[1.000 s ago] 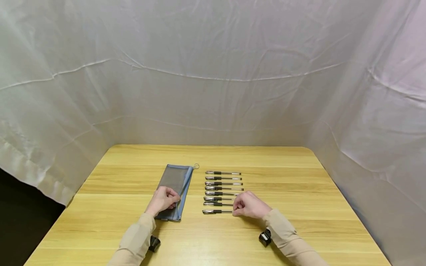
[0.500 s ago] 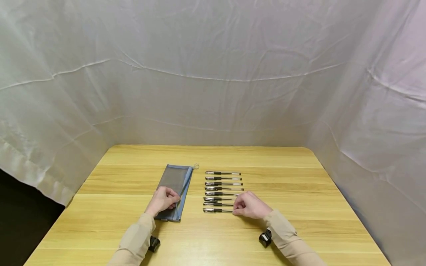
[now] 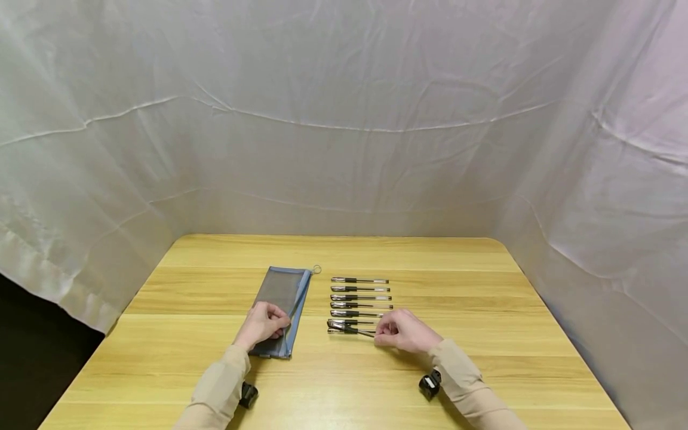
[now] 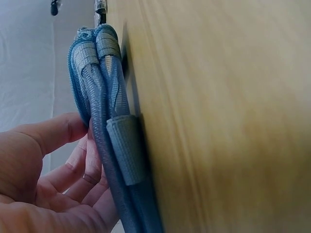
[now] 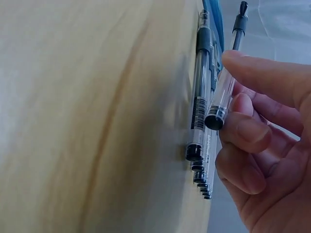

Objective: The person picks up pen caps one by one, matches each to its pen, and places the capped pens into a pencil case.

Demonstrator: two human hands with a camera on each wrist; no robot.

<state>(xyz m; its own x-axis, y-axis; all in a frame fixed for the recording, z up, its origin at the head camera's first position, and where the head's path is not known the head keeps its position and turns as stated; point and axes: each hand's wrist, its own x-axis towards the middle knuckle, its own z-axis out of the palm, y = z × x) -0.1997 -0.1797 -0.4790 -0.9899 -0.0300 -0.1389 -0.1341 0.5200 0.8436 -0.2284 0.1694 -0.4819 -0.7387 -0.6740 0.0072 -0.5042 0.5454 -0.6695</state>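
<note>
A grey mesh zip pouch with blue edging lies on the table at centre left, its zip side parted. Thumb and fingers of my left hand pinch the pouch's upper layer near the opening, as the left wrist view also shows at the pouch. My right hand pinches a clear gel pen by its rear barrel. Raised off the table, this pen points its black capped end away to the left. Below it, the nearest row pen lies flat.
Several similar pens lie parallel in a column right of the pouch, caps to the left. A metal ring hangs off the pouch's far corner. Pale curtains enclose the wooden table at the back and sides.
My right hand has lifted the nearest pen off the table; its cap end has risen and now overlaps the adjacent pens in the head view. The left hand and pouch have barely moved.
</note>
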